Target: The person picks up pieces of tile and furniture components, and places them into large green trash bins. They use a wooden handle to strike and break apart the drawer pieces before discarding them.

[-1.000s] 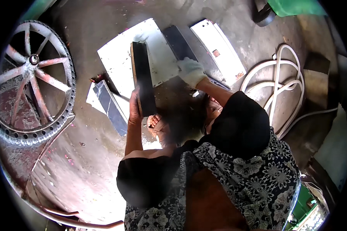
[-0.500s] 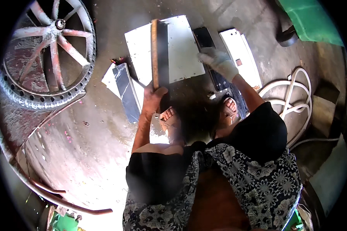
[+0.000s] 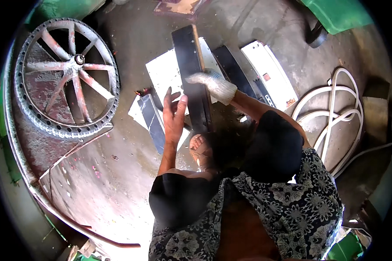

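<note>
A long dark slab [image 3: 188, 61] with a rough brown edge stands tilted up in front of me, its smooth dark face in view. My right hand [image 3: 215, 87], in a pale knitted glove, grips the slab's right edge. The thumb lies over the dark face; the fingers behind are hidden. Just left of the slab, my bare left hand [image 3: 174, 114] is open with fingers apart, holding nothing. Behind the slab, a white panel [image 3: 161, 67] lies on the floor. A dark slab with white veins [image 3: 151, 119] lies left of my left hand.
Right of the white panel lie another black strip [image 3: 235, 69] and a white piece with a small square hole [image 3: 270, 71]. A coiled pale hose [image 3: 333, 108] is at the right. A large spoked wheel [image 3: 76, 82] is at the left, with a curved pipe [image 3: 43, 198] below it.
The slab has turned, from edge-on to showing its wide dark face. My left hand has let go of it. My gloved right hand has moved left and taken hold of its edge.
</note>
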Demonstrator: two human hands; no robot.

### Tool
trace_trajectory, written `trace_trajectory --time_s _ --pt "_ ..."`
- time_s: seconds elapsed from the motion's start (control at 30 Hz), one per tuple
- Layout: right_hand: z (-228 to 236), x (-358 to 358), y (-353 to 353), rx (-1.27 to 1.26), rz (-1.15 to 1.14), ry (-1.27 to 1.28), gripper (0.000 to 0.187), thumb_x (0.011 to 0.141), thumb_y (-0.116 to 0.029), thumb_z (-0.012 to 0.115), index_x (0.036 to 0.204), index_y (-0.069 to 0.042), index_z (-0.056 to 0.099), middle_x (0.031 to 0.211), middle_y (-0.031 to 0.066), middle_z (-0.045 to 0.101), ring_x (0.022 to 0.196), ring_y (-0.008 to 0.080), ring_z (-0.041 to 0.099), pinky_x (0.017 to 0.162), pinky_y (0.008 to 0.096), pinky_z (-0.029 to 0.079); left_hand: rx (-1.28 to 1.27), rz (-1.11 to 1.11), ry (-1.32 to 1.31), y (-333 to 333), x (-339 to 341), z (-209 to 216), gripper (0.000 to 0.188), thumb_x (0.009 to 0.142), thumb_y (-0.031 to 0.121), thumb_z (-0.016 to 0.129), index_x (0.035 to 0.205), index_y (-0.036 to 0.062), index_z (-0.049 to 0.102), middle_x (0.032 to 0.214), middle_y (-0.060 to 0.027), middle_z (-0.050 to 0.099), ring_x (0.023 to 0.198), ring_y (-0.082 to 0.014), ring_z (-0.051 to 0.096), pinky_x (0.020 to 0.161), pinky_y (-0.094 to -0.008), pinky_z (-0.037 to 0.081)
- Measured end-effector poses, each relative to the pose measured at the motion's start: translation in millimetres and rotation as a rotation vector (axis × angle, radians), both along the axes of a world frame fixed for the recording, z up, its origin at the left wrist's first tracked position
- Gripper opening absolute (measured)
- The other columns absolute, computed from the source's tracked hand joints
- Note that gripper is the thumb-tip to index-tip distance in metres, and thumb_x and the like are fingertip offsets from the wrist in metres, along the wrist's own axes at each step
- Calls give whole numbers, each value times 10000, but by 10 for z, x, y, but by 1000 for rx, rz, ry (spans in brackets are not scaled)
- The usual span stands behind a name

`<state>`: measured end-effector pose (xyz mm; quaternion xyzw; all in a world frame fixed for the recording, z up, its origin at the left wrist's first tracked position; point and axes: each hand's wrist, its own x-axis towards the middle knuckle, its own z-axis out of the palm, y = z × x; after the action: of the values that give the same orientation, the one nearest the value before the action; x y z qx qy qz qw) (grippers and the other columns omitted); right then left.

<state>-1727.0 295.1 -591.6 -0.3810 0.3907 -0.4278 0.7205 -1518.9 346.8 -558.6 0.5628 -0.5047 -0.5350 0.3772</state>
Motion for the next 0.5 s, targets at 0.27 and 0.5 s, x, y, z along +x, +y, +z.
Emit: trace_trajectory --time_s 0.27,0.5 --pt "-104 -152 149 -73 109 -13 243 994 -152 681 1177 -3 738 1077 59 746 970 127 682 873 290 548 122 72 154 -355 -43 65 602 1009 438 677 1354 -49 605 1181 -91 677 1031 -175 643 929 -334 527" --pt "472 -8 239 64 166 174 429 930 -289 760 1218 24 705 1022 60 727 938 143 654 810 304 524 94 174 429 -674 93 148 118 952 256 793 929 158 732 852 89 675 758 -9 593 684 -199 461"
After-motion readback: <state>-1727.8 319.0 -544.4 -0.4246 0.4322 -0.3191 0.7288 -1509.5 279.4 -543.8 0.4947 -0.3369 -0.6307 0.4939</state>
